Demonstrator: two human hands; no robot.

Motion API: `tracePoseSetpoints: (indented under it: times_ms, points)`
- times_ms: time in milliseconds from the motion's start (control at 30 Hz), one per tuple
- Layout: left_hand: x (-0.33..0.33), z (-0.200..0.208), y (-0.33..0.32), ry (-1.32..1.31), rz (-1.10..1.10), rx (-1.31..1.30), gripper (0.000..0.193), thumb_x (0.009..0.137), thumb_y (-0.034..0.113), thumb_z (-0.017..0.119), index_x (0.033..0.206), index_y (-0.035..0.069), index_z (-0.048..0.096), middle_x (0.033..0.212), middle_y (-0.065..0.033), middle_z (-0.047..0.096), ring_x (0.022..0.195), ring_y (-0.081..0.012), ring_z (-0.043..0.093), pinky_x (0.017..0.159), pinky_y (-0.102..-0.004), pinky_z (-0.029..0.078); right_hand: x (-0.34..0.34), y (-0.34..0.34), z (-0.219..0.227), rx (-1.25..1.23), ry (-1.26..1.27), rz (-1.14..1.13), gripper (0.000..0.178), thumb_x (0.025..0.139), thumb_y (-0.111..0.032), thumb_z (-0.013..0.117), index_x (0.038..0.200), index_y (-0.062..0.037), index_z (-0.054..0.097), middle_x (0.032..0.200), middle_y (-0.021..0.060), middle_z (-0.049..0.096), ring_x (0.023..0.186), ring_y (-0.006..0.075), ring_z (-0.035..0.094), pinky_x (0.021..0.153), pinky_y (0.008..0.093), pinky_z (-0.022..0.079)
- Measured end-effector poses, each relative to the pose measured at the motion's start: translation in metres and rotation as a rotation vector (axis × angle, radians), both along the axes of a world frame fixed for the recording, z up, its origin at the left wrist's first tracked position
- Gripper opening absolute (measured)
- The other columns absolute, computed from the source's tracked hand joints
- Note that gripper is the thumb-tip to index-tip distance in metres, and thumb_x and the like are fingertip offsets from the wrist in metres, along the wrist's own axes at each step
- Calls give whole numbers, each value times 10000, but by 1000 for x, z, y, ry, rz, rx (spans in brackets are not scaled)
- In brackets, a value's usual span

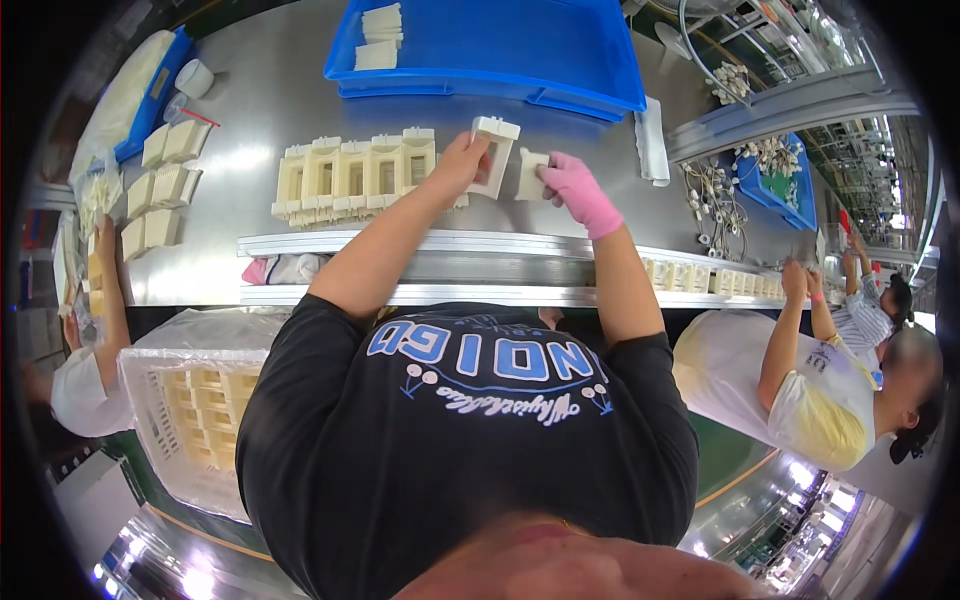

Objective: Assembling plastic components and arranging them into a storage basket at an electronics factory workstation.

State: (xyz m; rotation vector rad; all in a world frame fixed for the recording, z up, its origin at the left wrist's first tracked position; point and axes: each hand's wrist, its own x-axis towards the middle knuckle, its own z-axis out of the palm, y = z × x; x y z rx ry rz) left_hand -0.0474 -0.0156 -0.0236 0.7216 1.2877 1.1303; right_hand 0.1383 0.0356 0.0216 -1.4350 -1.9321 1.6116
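Gripped by the bare left hand (461, 165), a white frame (503, 160) tilts just short of the blue tray (480, 88); the pink-gloved right hand (583, 192) pinches a pale plate (531, 177), also short of the tray. Well before the tray runs a rail (500, 241); closer to it, a row of frames (369, 178); inside its left end, pale stacks (376, 56)

hollow white frame (504, 160), slightly tilted; small flat cream piece (530, 176) just right, not touching.
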Motion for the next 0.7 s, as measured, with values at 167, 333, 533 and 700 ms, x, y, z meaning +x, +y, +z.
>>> tracePoseSetpoints:
  times_ms: [167,333,533,700]
  points:
    - [21,18,-10,-62,-120,89,301,906,318,353,1102,91,330,1022,-96,493,848,-198,562,596,-337,509,-8,-34,39,-31,197,-24,189,812,-174,496,900,-9,526,629,38,526,522,60,485,427,194,372]
    - [27,16,-15,-105,-149,211,339,922,338,291,1164,102,311,1036,-91,494,871,-187,553,618,-342,517,-32,-54,21,734,176,-201,315,795,-93,534,1069,15,422,686,68,530,572,116,497,509,237,404]
    - [27,7,-12,-54,-132,432,369,930,342,261,1201,99,319,1087,-77,477,951,-160,523,770,-283,464,-30,-55,8,801,231,-187,345,785,-126,533,1084,-23,394,662,109,553,600,286,568,545,352,437]
    - [29,28,-20,-257,-166,248,383,921,341,312,1207,86,328,1113,-76,465,1012,-155,489,826,-295,432,-25,-59,28,647,184,-108,336,784,-114,528,1092,-39,415,666,101,548,594,231,564,545,314,437]
